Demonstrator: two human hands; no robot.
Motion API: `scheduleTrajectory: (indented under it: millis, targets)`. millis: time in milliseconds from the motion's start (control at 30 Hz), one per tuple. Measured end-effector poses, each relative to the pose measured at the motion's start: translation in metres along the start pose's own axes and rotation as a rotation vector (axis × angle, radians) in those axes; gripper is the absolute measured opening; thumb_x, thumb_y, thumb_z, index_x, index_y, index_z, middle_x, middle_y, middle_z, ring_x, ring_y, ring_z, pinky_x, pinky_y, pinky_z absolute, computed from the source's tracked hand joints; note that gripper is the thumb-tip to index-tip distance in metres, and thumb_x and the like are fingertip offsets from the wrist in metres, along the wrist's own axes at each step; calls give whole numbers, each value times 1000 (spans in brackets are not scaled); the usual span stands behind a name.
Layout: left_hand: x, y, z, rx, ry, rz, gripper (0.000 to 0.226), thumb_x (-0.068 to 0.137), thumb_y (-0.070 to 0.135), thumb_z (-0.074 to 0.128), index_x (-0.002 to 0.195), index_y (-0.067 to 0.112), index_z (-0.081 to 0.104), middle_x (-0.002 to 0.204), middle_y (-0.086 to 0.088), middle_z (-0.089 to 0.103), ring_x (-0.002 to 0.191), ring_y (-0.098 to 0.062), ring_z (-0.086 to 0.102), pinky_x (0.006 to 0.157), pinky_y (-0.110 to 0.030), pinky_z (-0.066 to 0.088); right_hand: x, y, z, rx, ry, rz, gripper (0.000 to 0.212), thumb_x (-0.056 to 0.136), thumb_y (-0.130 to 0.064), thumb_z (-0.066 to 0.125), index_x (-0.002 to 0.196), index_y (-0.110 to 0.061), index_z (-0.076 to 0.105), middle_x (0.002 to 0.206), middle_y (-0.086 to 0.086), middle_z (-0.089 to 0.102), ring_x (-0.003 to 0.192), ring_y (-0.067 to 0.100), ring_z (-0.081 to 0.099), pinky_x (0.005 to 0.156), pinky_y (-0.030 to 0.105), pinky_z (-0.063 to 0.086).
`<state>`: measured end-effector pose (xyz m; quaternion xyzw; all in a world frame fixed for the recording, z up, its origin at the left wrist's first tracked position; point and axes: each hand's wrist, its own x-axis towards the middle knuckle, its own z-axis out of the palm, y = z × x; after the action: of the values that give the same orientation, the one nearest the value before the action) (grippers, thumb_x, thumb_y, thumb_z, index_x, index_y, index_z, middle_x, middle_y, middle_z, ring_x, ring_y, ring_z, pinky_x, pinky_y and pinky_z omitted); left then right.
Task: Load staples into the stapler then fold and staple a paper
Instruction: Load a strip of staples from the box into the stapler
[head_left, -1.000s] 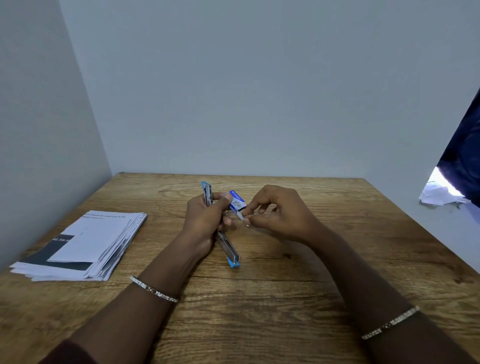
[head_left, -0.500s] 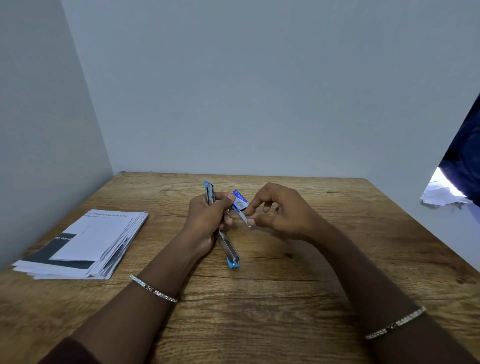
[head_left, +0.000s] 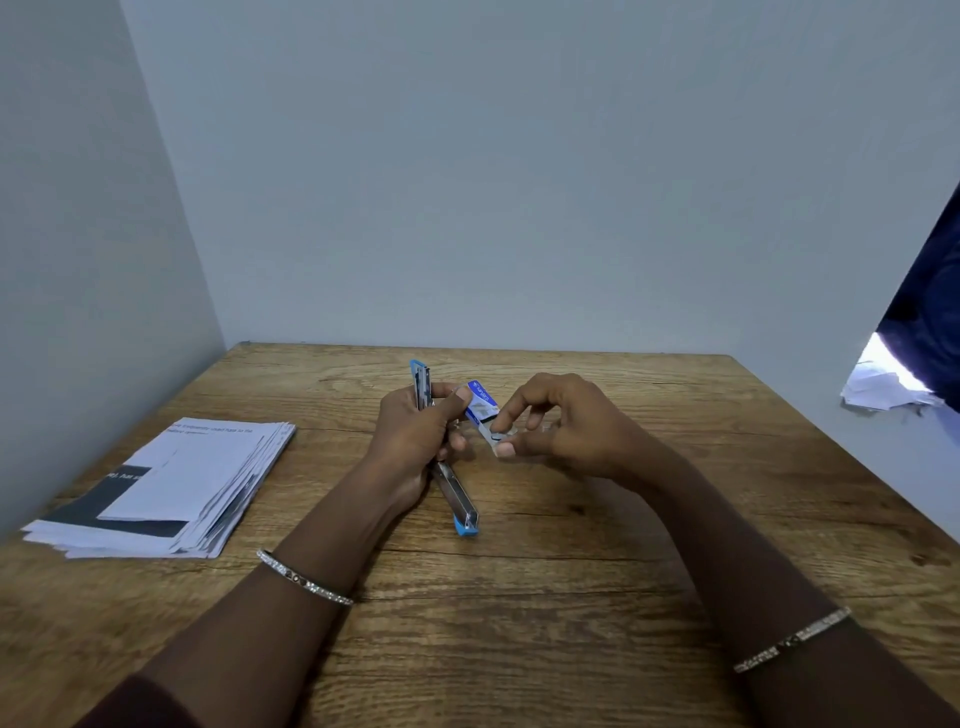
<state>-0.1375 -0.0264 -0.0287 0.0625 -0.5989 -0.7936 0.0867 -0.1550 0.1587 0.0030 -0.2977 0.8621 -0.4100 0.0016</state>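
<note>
**Staples coming out of box**

Since a sec ago my right hand (head_left: 566, 431) has shifted slightly, fingertips pinching at the staple box (head_left: 480, 408) mouth. Left hand (head_left: 415, 441) grips box plus open stapler (head_left: 449, 483), table centre. Paper stack (head_left: 171, 488) untouched, left. Loading not started.

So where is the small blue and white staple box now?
In the head view, the small blue and white staple box sits mid-table, pinched between the left hand and right hand, beside the opened stapler.

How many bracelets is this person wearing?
2. One bracelet sits on the left wrist, near the paper stack; the other bracelet is on the right wrist, lower right. Sleeves hide the upper arms, so more could be out of sight.
</note>
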Motion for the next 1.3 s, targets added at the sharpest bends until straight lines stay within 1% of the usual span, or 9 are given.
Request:
scheduleTrajectory:
  millis: [133, 300, 467, 567, 800, 933, 1033, 1133, 1300]
  targets:
    - [1, -1, 0, -4, 2, -10, 10, 94, 8, 66, 97, 0, 60, 45, 0, 62, 28, -7, 45, 30, -16, 32, 0, 1, -3, 114, 25, -20, 14, 74, -21, 87, 78, -29, 76, 89, -8, 71, 73, 11, 56, 73, 29, 46]
    - [1, 0, 0, 9, 3, -29, 11, 94, 8, 67, 99, -1, 62, 46, -1, 61, 30, -8, 46, 30, -17, 32, 0, 4, 2, 160, 73, -11, 6, 79, -24, 82, 82, -20, 79, 89, 2, 77, 72, 13, 56, 76, 30, 47]
    - [1, 1, 0, 22, 3, -30, 8, 94, 9, 66, 95, 1, 63, 45, 0, 61, 30, -7, 46, 30, -17, 33, 2, 5, 1, 234, 125, -1, 9, 83, -25, 79, 87, -17, 78, 89, 22, 74, 73, 18, 56, 71, 32, 45]
    - [1, 0, 0, 11, 18, -24, 7, 94, 9, 66, 93, 3, 63, 46, 0, 62, 30, -7, 45, 30, -17, 32, 5, 7, 0, 398, 188, 37, 9, 84, -18, 79, 88, -10, 78, 83, 14, 75, 70, 13, 61, 61, 23, 49]
    - [4, 0, -1, -39, 79, -40, 9, 94, 11, 67, 89, 6, 61, 38, -1, 52, 30, -9, 40, 33, -17, 31, 8, 11, -6, 741, 228, 133, 12, 82, -4, 78, 91, 2, 74, 76, 16, 75, 68, 17, 70, 60, 20, 57]
    - [3, 1, -1, -44, 70, -42, 9, 94, 11, 66, 90, 6, 61, 38, -2, 52, 29, -9, 38, 33, -17, 31, 6, 8, -1, 614, 175, 128, 8, 83, -6, 78, 88, -1, 75, 71, 11, 74, 58, 9, 67, 54, 17, 52]
    - [1, 2, 0, -36, 54, -26, 8, 94, 10, 66, 93, 4, 60, 39, -3, 53, 28, -9, 40, 32, -17, 33, 5, 3, 1, 312, 181, 58, 3, 83, -12, 78, 85, -10, 77, 71, 4, 74, 61, 5, 65, 58, 19, 54]
    - [0, 1, 2, -33, 48, -2, 10, 94, 7, 66, 97, 2, 59, 41, -2, 55, 28, -8, 45, 31, -16, 32, 5, -3, 4, 50, 194, -17, 4, 83, -11, 77, 86, -12, 78, 68, -4, 72, 55, -5, 57, 57, 10, 46]
    - [1, 0, 1, -28, 52, 6, 11, 94, 8, 66, 98, 1, 59, 46, -3, 59, 29, -8, 46, 31, -16, 33, 4, -8, 5, -32, 203, -54, 9, 85, -10, 75, 93, -12, 79, 72, -3, 73, 59, -1, 59, 57, 9, 46]
